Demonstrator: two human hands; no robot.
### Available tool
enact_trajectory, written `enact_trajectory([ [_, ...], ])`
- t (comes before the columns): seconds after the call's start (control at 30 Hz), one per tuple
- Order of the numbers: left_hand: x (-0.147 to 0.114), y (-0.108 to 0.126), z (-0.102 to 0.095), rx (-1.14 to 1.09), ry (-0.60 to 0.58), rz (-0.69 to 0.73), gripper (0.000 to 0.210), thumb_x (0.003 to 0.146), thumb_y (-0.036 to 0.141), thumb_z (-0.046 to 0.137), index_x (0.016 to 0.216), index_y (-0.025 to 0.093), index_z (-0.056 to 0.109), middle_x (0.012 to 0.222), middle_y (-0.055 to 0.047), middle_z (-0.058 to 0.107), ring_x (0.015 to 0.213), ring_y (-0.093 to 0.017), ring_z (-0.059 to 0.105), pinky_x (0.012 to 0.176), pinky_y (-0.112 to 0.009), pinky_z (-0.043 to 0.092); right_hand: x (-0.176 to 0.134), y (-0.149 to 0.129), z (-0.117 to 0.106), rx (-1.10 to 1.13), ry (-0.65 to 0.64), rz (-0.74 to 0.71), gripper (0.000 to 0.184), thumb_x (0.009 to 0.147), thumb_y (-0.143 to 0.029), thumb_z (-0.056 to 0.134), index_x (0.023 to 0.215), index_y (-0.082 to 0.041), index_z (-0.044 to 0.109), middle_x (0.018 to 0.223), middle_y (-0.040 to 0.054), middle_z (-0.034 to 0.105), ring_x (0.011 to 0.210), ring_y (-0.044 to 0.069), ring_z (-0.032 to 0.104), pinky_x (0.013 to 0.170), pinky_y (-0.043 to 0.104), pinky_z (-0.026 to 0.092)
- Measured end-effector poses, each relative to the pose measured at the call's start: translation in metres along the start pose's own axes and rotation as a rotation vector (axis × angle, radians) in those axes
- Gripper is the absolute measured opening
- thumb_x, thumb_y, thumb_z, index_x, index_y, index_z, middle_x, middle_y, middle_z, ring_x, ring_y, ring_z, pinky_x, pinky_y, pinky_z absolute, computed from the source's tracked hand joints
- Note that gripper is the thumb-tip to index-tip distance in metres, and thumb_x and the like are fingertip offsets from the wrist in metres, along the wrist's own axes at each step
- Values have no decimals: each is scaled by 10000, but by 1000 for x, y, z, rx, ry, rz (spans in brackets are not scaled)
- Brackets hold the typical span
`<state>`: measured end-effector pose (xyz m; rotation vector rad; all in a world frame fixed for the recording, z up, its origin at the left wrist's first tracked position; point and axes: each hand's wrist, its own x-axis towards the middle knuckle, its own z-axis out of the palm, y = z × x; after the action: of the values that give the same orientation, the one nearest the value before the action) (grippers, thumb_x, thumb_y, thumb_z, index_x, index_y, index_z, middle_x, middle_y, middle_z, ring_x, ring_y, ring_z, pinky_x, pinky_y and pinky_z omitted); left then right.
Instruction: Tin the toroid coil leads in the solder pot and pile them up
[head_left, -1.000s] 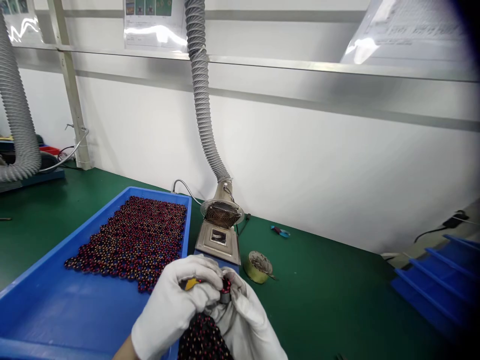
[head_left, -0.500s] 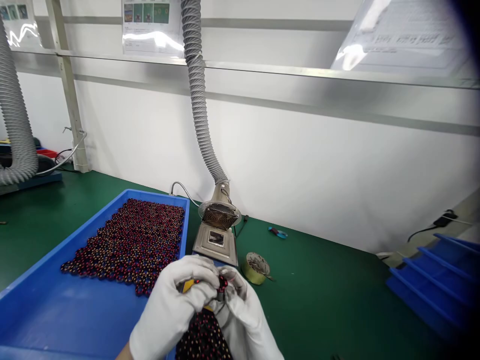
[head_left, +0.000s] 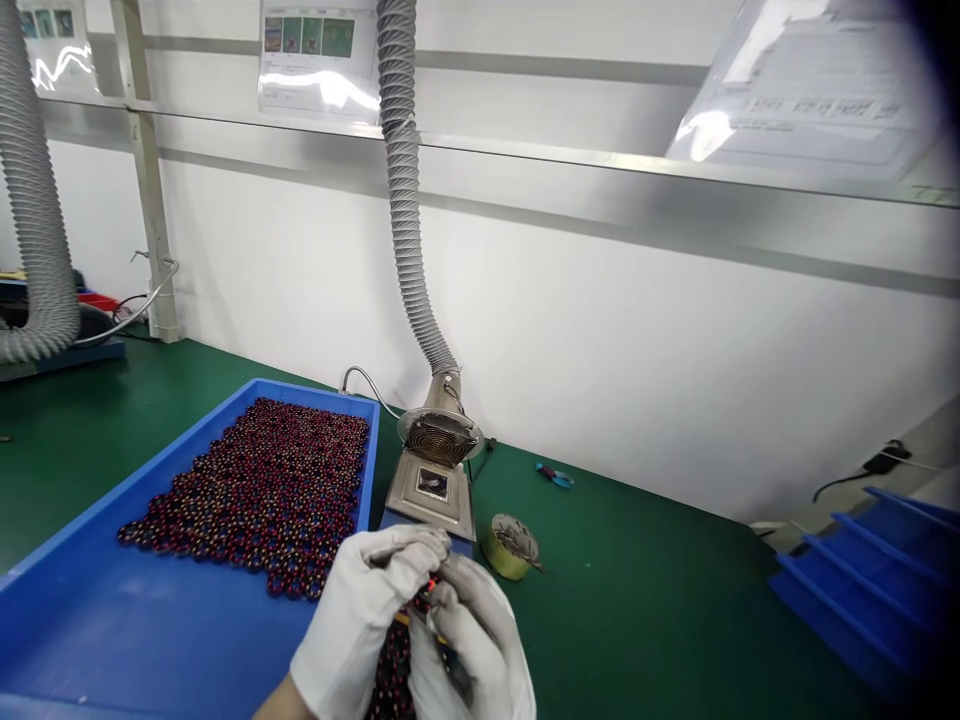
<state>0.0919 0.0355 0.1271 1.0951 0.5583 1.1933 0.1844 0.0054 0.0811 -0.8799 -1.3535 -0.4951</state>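
Observation:
My left hand, in a white glove, is closed with its fingertips pinched on a small black-and-red ring coil. My right hand, gloved too, meets it from the right with bent fingers closed on the same piece. Most of the coil is hidden by the fingers. Under both hands lies a heap of similar coils, partly covered, with a bit of yellow showing at its top. Just beyond my fingertips stands a metal solder pot with a square opening.
A blue tray on the left holds many ring coils in packed rows. A grey hose with a round hood comes down behind the pot. To the right are a round tin, blue-handled cutters and stacked blue bins.
My hands have drawn closer together and turned slightly, covering more of the coil. The yellow piece by my left fingers is now mostly hidden. The view has shifted a little.

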Motion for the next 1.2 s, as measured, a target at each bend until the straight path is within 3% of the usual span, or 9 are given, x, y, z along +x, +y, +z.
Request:
enact_trajectory([
  [0.1,2,-1,-12,-72,167,134,154,672,274,703,787,173,724,821,-55,725,781,-181,649,742,-237,512,0,1,3,-26,147,15,260,723,-58,585,925,-221,588,949,57,631,850,210,635,718,387,557],
  [0.17,1,7,-18,-96,224,180,171,647,279,705,791,189,721,783,-32,719,717,-155,641,690,-215,514,0,0,4,-40,152,71,277,683,-34,618,891,-214,585,933,56,635,803,206,641,695,384,564],
  [0.3,-3,26,-9,16,59,-96,255,542,140,718,796,167,721,658,-14,690,539,-99,579,512,-159,469,-2,-1,2,5,168,66,308,679,-26,609,918,-219,583,973,56,626,852,225,631,728,403,553],
  [0.37,-4,26,-1,39,94,-132,179,534,103,705,707,149,721,654,-26,694,583,-107,596,552,-155,476,-3,-3,1,28,145,73,349,680,-9,596,952,-228,580,1019,50,611,926,237,610,782,420,532],
  [0.57,-2,9,-7,-231,288,118,137,573,178,741,705,189,708,671,-8,701,627,-113,623,635,-176,500,-2,-8,-5,45,65,160,412,679,61,573,955,-245,570,1041,45,598,973,232,589,816,454,519],
  [0.77,-8,28,-2,-33,53,-77,236,621,162,721,856,186,704,805,-20,712,729,-125,624,677,-184,493,-1,-3,-9,100,11,105,475,661,105,549,1003,-223,566,1102,39,580,1038,214,565,875,423,497],
  [0.93,-8,23,2,-52,52,-85,121,655,156,708,773,180,697,745,8,704,694,-94,617,658,-151,486,-1,-5,-8,121,-44,63,511,638,122,543,1013,-225,553,1106,30,578,1024,204,573,882,421,500],
  [1.1,0,20,-12,-216,341,88,196,642,245,747,828,207,699,791,5,731,793,-119,658,761,-160,500,2,-12,-3,202,70,266,420,648,78,602,927,-235,570,1026,39,606,940,206,606,797,415,540],
  [1.2,-13,23,-28,-90,478,213,219,673,278,726,886,248,690,886,15,730,836,-137,660,769,-180,514,4,-8,-6,383,32,392,376,664,11,637,936,-241,574,993,54,627,911,210,632,646,324,583],
])
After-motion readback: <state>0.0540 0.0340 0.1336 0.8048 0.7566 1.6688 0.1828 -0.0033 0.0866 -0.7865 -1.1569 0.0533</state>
